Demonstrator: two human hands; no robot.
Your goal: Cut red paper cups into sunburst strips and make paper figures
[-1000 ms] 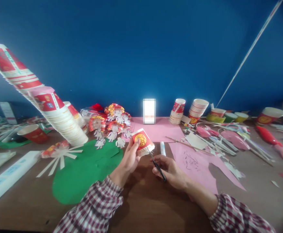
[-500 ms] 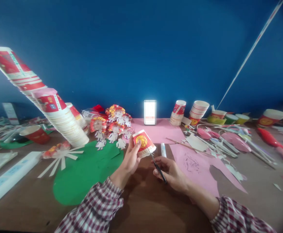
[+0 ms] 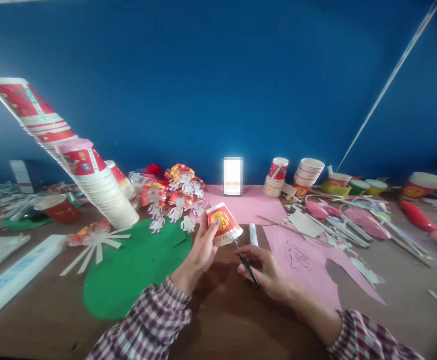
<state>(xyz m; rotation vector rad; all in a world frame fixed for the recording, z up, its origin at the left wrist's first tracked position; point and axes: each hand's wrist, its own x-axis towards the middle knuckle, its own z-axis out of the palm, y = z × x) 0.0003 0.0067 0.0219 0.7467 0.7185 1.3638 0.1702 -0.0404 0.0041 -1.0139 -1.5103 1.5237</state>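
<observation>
My left hand (image 3: 202,246) is closed on a red and white paper cup (image 3: 232,226) with a round yellow emblem, the thumb pressed on its printed face. A zigzag band runs along the cup's lower edge. In my right hand (image 3: 269,272) are slim scissors (image 3: 247,265) with black handles, seen nearly edge-on. Their thin metal tip points up at the cup's lower edge and appears to touch it; whether the blades are apart I cannot tell. Just behind my right hand lies a white marker-like tube (image 3: 253,234).
Pink paper (image 3: 301,260) with dark scribbles lies at right, green paper (image 3: 128,280) at left. A tall leaning cup stack (image 3: 102,195), paper figures (image 3: 177,200), shorter cup stacks (image 3: 306,175), a bright blurred white rectangle (image 3: 233,176) and craft scraps (image 3: 364,220) stand or lie around.
The whole view has shifted slightly, so things sit a little lower and further right. Both hands keep their grip, with the scissors still at the cup's lower edge.
</observation>
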